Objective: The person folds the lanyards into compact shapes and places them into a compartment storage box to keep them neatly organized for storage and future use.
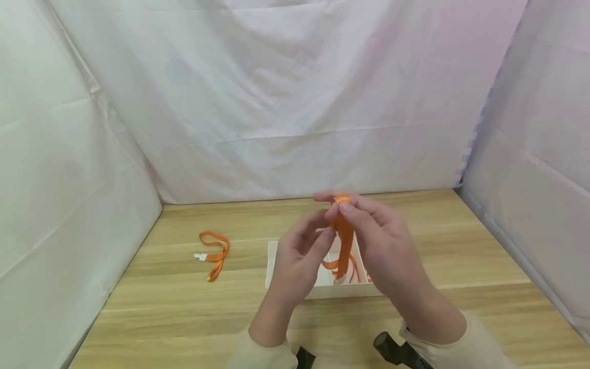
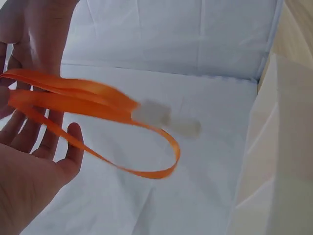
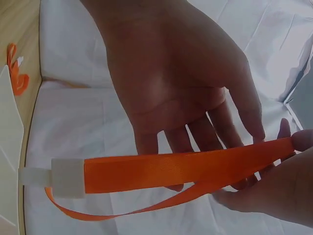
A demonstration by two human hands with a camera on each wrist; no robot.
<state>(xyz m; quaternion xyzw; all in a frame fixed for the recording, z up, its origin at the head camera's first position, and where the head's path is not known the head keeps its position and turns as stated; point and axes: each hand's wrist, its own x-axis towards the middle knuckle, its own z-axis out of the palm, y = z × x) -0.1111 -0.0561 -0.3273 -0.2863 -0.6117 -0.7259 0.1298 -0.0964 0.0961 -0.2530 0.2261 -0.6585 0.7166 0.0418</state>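
Note:
An orange lanyard [image 1: 344,246] hangs in front of me, its strap folded into loops, with a white plastic clip [image 3: 67,177] at the lower end. My right hand [image 1: 392,246] pinches the folded top between thumb and fingers. From the other side, my left hand [image 1: 297,261] holds the strap's edge close to the right fingertips; its fingers are partly behind the strap in the right wrist view. One thin loop [image 2: 168,161] droops beside the clip. The clip is blurred in the left wrist view.
Below the hands stands a white divided box [image 1: 341,291] with more orange straps [image 1: 354,269] in its right part. Another orange lanyard [image 1: 223,251] with a white clip lies on the wooden table [image 1: 184,318] to the left. White cloth [image 1: 276,102] encloses the table's back and sides.

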